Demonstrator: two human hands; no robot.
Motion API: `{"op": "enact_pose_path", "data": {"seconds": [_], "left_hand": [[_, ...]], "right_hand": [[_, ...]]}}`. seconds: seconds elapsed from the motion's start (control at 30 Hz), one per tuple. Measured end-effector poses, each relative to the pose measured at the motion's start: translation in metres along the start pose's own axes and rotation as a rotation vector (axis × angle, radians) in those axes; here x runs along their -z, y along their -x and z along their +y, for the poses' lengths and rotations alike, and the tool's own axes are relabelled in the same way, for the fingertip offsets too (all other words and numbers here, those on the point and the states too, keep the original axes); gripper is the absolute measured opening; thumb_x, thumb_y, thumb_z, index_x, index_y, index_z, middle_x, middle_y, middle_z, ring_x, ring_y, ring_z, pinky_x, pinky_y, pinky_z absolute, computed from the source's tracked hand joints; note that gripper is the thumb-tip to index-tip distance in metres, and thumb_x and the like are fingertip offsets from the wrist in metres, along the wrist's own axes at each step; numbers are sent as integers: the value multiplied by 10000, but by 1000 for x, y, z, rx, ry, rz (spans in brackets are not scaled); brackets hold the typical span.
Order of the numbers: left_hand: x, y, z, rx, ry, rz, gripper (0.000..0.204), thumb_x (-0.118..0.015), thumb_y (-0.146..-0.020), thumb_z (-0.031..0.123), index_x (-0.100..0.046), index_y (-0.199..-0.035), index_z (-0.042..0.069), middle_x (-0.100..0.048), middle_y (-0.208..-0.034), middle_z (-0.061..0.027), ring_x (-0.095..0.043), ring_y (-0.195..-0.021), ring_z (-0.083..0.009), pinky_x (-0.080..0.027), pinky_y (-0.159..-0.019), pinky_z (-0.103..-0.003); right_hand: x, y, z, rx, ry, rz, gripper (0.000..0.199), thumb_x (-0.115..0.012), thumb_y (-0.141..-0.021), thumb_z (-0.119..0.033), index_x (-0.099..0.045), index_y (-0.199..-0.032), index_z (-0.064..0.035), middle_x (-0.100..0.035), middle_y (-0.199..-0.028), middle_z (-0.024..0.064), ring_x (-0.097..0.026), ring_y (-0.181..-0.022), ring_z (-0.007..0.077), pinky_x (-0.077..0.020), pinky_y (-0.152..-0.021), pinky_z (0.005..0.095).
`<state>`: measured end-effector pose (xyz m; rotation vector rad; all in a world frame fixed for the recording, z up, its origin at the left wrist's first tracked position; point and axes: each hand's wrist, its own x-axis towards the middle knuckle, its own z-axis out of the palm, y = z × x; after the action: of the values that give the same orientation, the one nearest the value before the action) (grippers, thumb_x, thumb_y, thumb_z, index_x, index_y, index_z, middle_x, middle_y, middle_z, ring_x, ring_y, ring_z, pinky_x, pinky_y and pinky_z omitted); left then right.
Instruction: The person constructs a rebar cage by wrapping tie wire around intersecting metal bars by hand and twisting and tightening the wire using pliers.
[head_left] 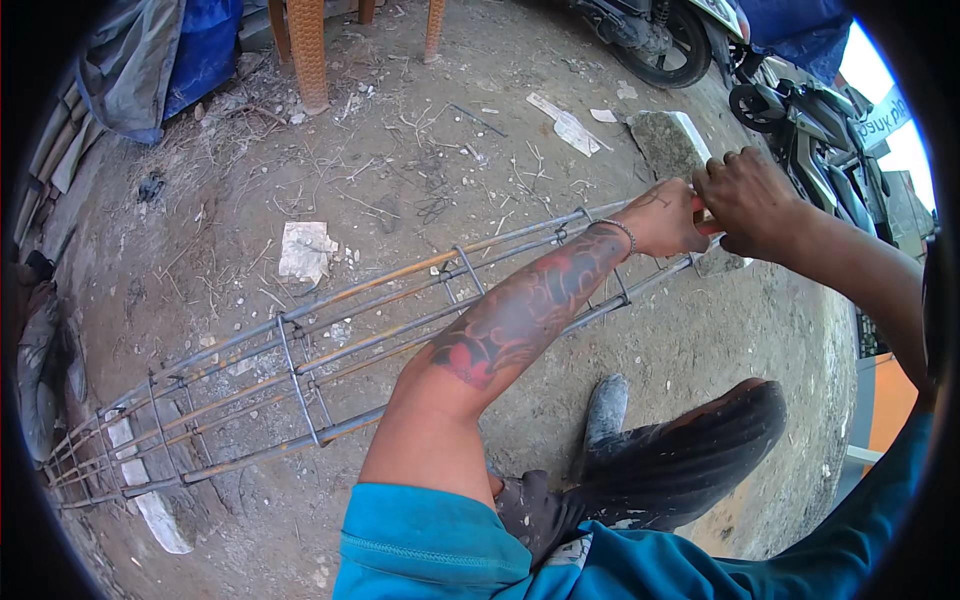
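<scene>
Just off the right end of a long grey-and-rust steel rebar cage (299,380), holding a small red object (709,228), mostly covered, with fingers of the left hand (665,222) and right hand (750,205) clamped on it. Beyond that end, rough grey concrete block (666,145); under the cage's left end, pale narrow block (158,518); beyond its left half, flat whitish scrap (307,251).

A long steel cage (291,365) lies slantwise above the ground, its left end passing over a pale block. Its straight rods, some grey and some rusty brown, run through rectangular grey rings standing at intervals. The forearm covers part of it. Near the right end, a red tool (710,228) shows only partly between the left hand (660,218) and the right hand (748,200).
</scene>
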<state>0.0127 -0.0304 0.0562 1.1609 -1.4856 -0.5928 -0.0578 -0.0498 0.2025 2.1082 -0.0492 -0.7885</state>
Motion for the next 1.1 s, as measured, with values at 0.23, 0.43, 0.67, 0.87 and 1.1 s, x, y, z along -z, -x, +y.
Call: {"op": "enact_pose_path", "data": {"seconds": [0.23, 0.43, 0.67, 0.87, 1.1], "left_hand": [[-23, 4, -4, 1, -316, 550, 402, -718, -689, 273, -598, -959, 1, -603, -1042, -215, -573, -1015, -349, -467, -841, -393], [25, 19, 19, 332, -625, 94, 751, -765, -642, 368, -468, -1216, -16, -560, -1130, -231, -534, -1102, -349, -414, -943, -414], [18, 44, 21, 390, -807, -121, 391, -565, -809, 185, -537, -1140, -20, -598, -1045, -227, -573, -1024, -366, -437, -877, -445], [15, 34, 41, 176, -419, -282, 251, -514, -869, 191, -643, -916, -20, -632, -834, -205, -617, -876, -345, -469, -775, -397], [32, 30, 34, 193, -402, -364, 289, -495, -903, 208, -631, -931, -45, -591, -679, -151, -572, -630, -261, -461, -615, -359]], "right_hand": [[-43, -7, -3, -100, -10, 221, 477, -678, -763, -340, -518, -1079, -21, -580, -852, 101, -598, -828, 231, -460, -723, 340], [-62, -6, 4, -203, 65, 324, 287, -555, -860, -234, -501, -1078, -56, -571, -919, 90, -588, -888, 222, -450, -751, 346], [-102, 26, 1, -457, -204, 241, 332, -532, -836, -100, -469, -1155, -34, -549, -1003, 127, -562, -982, 249, -424, -828, 388], [-203, 71, -22, -412, -659, 250, 670, -521, -787, 16, -255, -1399, -39, -440, -1253, 168, -448, -1174, 325, -290, -1028, 489], [-313, 117, -149, -179, -1455, 142, 629, -548, -734, 29, -416, -1333, -110, -420, -1280, 196, -441, -1172, 373, -365, -1002, 413]]}}
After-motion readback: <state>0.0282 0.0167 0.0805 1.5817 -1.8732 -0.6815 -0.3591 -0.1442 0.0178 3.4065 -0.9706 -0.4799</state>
